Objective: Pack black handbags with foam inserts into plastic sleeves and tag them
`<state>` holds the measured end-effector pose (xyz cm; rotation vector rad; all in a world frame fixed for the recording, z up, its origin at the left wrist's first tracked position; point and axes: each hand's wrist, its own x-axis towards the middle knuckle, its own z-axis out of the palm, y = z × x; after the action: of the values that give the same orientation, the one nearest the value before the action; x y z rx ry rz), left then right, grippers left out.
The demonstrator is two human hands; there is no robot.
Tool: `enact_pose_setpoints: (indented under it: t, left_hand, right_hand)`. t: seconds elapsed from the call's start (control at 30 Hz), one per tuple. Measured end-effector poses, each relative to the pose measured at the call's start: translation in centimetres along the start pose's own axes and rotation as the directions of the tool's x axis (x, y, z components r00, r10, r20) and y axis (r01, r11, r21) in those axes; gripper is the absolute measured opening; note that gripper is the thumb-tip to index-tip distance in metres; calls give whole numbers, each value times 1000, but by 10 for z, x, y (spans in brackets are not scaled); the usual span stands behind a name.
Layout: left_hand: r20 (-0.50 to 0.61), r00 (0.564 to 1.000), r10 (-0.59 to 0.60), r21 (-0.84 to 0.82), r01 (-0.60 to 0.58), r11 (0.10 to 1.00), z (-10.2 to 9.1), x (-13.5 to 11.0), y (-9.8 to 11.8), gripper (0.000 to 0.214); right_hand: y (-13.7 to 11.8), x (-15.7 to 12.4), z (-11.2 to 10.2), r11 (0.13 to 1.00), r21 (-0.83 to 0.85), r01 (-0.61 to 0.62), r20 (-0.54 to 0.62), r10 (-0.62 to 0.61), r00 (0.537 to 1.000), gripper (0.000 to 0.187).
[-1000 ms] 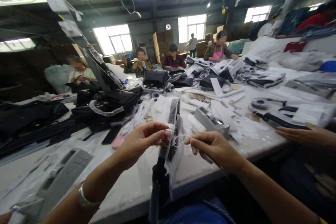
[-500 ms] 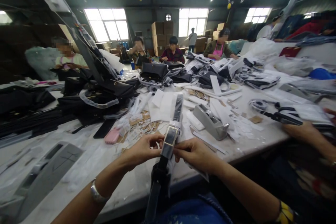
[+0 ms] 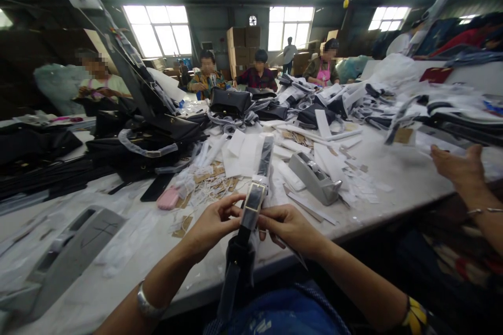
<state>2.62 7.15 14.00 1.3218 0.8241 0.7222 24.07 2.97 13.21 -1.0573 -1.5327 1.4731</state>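
A black strap (image 3: 266,156) with a gold-rimmed buckle (image 3: 254,197) runs upright in front of me, partly wrapped in clear film. My left hand (image 3: 214,224) pinches its left edge just below the buckle. From the other side, my right hand (image 3: 294,229) closes its thumb and fingers on the strap's right edge. Beneath the right palm a thin, pale strip (image 3: 295,255) sticks out; I cannot make out what it is. The strap's dark lower part (image 3: 230,285) hangs past the table edge over my lap.
Grey tape dispensers stand at right (image 3: 316,178) and near left (image 3: 74,256). Black bags (image 3: 230,102) and white wrapping scraps (image 3: 243,154) cover much of the table (image 3: 387,167). A pink case (image 3: 168,198) lies left. A co-worker's hand (image 3: 461,165) is at far right; other people sit opposite.
My hands stay on the strap by the buckle, with small finger shifts. At right, the co-worker's hand has let go of a dark strapped item, now farther back, and is open.
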Motion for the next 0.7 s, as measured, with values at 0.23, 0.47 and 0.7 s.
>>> enact_pose_setpoints:
  t: [0.23,0.47,0.7]
  left_hand:
    - [-160,983,-96,-441,16,897,-10,-33,-2,37]
    - [-226,973,-47,-505,-76,860,2,-49,-2,42]
    - [-187,981,56,-261,-105,960,9,-48,-4,60]
  right_hand:
    - [3,-27,-7,989,-137,51,-82,-63,995,48]
    - [2,-55,3,979,39,199,-157,-191,969,20]
    - [5,-52,18,938,180,296,-82,-285,955,33]
